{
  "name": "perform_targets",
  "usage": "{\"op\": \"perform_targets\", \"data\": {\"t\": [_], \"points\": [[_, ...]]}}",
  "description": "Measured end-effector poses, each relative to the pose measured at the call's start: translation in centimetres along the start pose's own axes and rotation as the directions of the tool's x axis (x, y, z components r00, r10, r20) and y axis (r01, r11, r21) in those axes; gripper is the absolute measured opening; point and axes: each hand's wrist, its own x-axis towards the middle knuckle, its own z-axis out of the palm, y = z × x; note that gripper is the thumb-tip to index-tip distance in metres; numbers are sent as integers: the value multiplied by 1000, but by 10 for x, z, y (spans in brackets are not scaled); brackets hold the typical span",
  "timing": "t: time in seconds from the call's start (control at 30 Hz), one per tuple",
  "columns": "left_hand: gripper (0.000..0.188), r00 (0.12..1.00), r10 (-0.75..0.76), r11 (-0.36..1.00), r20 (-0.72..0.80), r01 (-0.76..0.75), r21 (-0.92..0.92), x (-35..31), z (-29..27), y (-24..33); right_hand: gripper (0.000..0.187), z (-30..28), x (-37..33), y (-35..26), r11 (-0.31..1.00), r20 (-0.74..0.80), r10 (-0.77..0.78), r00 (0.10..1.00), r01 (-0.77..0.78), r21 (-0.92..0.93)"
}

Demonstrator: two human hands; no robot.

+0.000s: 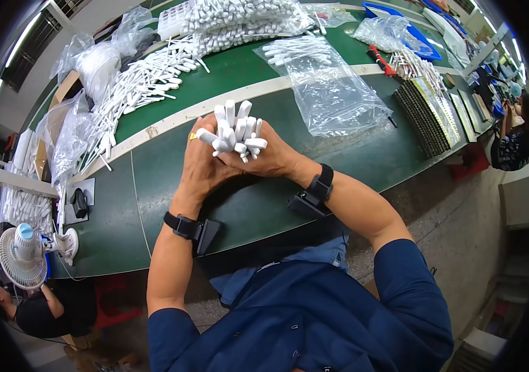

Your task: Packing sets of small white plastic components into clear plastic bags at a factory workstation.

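Note:
Both of my hands are wrapped round one bundle of white plastic sticks (pixel 235 131) with thick rounded ends, held over the near side of the green table. My left hand (pixel 199 160) closes on the bundle's left side. From the right, my right hand (pixel 275 155) grips it, its fingers partly hidden behind the sticks. The thick ends point up and fan out unevenly. A small yellow bit (pixel 192 136) shows by my left fingers. Farther left lies a loose pile of similar white sticks (pixel 143 77).
A full bag of white pieces (pixel 246 25) lies at the back. A clear plastic bag (pixel 339 102) with sticks sits right of my hands. Beyond are spiral-edged racks (pixel 422 118) and a blue tray (pixel 422 46). A fan (pixel 24 255) stands left; people sit at both ends.

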Motion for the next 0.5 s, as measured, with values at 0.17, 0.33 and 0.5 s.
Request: {"op": "perform_targets", "data": {"t": [0.17, 0.33, 0.5], "points": [[70, 986, 143, 966, 90, -159, 204, -7, 0, -27, 24, 5, 2, 0, 989, -53, -146, 988, 146, -11], [69, 978, -115, 982, 174, 138, -126, -20, -3, -4, 25, 2, -2, -2, 979, -67, -194, 979, 188, -79], [57, 979, -198, 914, 45, 201, -353, -2, 12, 13, 28, -50, -28, -37, 998, -135, 5, 991, 4, 60]]}}
